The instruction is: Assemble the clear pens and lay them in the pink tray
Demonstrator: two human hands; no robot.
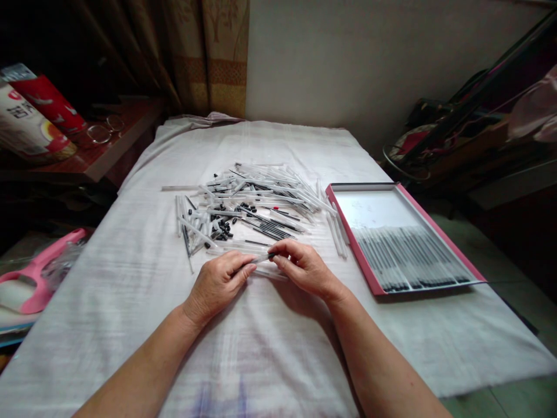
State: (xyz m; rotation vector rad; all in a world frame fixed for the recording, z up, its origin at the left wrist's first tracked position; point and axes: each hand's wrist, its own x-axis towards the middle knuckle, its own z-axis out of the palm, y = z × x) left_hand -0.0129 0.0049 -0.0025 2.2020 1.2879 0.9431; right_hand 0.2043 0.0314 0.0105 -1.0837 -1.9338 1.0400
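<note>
My left hand point(223, 283) is closed around a clear plastic pen barrel point(261, 258) over the near side of a pile. At the barrel's right end, my right hand point(303, 268) pinches a small black pen cap point(271, 256) between thumb and fingers. Cap and barrel meet there; how deep one sits in the other I cannot tell. Beyond my hands lie loose clear pen barrels point(278, 184), thin dark ink refills point(272, 225) and a cluster of black caps point(223, 229). A red cap point(275, 208) lies among the refills.
To the right, a shallow pink-edged box point(358, 251) holds a row of pens point(409, 258) with black ends. White cloth point(130, 302) covers the table. A wooden side table point(113, 157) with packages and glasses point(99, 133) stands left, near a pink tape dispenser point(40, 290).
</note>
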